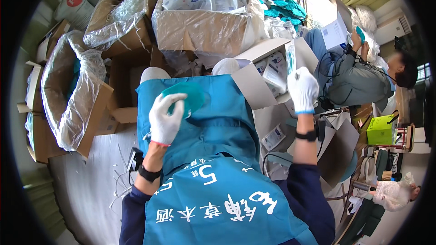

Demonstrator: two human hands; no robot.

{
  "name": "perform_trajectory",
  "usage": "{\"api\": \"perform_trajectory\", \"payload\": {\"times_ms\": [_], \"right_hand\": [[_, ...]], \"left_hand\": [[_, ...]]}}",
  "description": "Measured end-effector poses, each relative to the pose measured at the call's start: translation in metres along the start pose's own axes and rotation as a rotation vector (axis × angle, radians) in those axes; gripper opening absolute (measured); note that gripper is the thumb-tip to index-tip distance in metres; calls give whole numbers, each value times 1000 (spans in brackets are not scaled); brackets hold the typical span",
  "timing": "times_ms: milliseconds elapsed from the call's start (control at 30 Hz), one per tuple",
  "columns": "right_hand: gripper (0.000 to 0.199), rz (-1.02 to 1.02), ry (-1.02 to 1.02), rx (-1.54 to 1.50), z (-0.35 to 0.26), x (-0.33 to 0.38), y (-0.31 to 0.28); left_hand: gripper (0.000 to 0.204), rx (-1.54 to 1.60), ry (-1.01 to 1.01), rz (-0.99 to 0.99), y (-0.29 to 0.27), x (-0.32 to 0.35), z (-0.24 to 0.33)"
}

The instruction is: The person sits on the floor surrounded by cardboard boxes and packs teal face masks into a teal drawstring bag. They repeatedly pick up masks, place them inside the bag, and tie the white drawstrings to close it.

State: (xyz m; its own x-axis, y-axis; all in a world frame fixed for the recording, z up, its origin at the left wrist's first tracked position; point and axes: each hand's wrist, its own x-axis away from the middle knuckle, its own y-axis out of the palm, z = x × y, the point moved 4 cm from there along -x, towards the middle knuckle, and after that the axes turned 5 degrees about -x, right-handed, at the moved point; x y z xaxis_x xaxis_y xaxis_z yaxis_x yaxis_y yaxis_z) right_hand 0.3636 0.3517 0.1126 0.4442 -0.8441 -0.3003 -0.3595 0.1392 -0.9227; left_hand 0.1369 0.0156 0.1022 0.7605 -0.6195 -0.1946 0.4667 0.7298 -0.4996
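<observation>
We see the left hand (165, 118), in a white glove, closed around a round teal-green folded mask-like piece (187, 97), thin and slightly cupped, held over the blue apron (213, 122) on the lap. The right hand (303, 90), also white-gloved, is raised and pinches a clear flat plastic packet (290, 59) at the mouth of an open grey cardboard box (254, 86) holding more white sealed packets (274, 70). A larger plastic-lined cardboard box (200, 29) stands beyond the knees. At the right, another person (363, 79) sits handling a similar teal piece.
</observation>
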Motion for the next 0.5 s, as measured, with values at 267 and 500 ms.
{"api": "perform_trajectory", "payload": {"times_ms": [267, 500], "right_hand": [[13, -115, -635, -509, -175, 149, -19], [30, -55, -514, -976, -188, 102, -46]], "left_hand": [[30, 201, 105, -174, 62, -16, 38], [16, 35, 257, -311, 16, -31, 22]]}}
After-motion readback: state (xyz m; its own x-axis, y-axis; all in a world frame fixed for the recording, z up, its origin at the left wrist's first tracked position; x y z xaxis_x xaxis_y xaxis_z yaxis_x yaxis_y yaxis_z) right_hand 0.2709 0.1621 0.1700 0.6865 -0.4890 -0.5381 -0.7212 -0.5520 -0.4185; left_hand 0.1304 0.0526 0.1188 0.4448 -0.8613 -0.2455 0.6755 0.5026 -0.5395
